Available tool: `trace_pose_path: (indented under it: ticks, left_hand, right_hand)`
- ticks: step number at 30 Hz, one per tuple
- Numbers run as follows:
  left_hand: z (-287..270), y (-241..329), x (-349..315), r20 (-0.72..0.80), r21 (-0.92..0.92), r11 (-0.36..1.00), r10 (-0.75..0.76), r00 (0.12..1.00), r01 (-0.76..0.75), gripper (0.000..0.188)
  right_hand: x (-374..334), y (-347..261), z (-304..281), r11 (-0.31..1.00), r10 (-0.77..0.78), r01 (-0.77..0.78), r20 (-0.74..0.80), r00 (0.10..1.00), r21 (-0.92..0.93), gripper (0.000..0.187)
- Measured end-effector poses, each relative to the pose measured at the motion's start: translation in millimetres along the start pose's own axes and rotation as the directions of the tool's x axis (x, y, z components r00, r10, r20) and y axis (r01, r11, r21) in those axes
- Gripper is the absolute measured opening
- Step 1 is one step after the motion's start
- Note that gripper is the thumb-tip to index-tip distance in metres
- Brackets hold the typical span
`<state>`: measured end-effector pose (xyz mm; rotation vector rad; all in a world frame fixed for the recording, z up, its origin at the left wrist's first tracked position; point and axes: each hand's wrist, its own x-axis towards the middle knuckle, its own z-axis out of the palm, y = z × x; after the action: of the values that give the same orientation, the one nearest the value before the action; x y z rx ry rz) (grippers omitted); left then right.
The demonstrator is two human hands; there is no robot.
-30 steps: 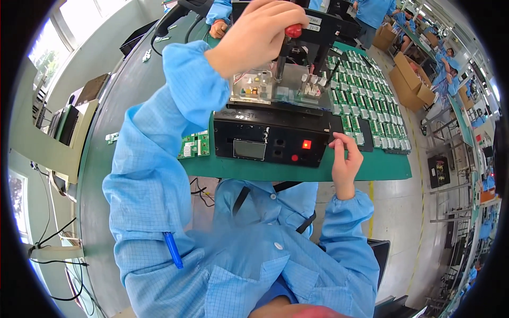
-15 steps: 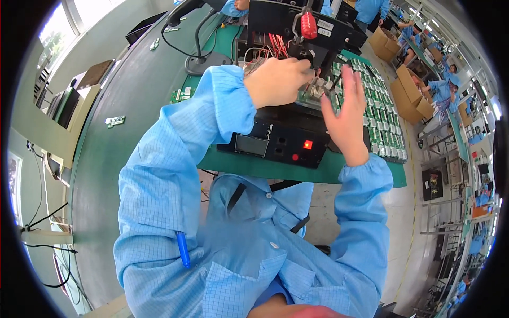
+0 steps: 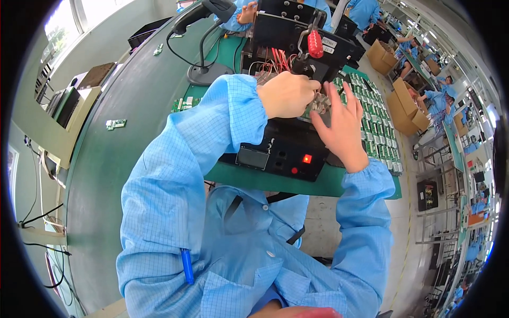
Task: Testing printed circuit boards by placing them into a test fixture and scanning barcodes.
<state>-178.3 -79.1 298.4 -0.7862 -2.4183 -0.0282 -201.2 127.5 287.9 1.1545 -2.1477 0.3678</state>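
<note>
A black test fixture box (image 3: pixel 283 155) with a small screen and a lit red switch stands on the green bench in front of me. My left hand (image 3: pixel 289 94) reaches over its top from the left. Its fingers are curled together at the metal and clear parts (image 3: pixel 319 104) there, and whatever they hold is hidden. Beside those parts, on the right, my right hand (image 3: pixel 342 130) has its fingers stretched and apart with nothing in them. Above both hands is a toggle clamp's red handle (image 3: pixel 315 44). Red wires (image 3: pixel 277 59) run behind my left hand.
Rows of green circuit boards (image 3: pixel 379 124) lie to the right of the fixture. On the left stand a barcode scanner on its stand (image 3: pixel 204 74) and a loose circuit board (image 3: pixel 116 124). Across the bench, a co-worker's hand (image 3: pixel 247 12) shows. Cardboard boxes (image 3: pixel 405 108) stand beyond the bench.
My right hand has come closer to the metal parts and to my left hand, its fingers bending slightly. My left hand stays curled at the fixture. The view has shifted a little.
</note>
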Motion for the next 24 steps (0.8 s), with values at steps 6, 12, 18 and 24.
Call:
trace_pose_path:
  ticks: [6,12,18,24]
  left_hand:
    - [-2,1,3,0.039,-0.103,0.993,-0.045,0.998,0.049,0.017]
    - [-3,-16,11,0.072,-0.070,0.997,-0.022,0.997,0.027,0.023]
    - [-20,-9,21,0.294,-0.111,0.984,-0.104,0.950,0.142,0.022]
    - [-13,-6,23,0.233,-0.097,0.991,-0.066,0.970,0.091,0.023]
  right_hand:
    - [-2,6,-2,0.999,0.013,-0.010,0.092,0.996,-0.034,0.075]
    - [1,8,6,0.999,0.016,-0.019,0.092,0.996,0.032,0.077]
    - [3,8,-6,0.999,0.031,-0.029,0.102,0.994,-0.022,0.083]
    - [-7,19,4,0.995,0.032,-0.049,0.194,0.981,0.084,0.082]
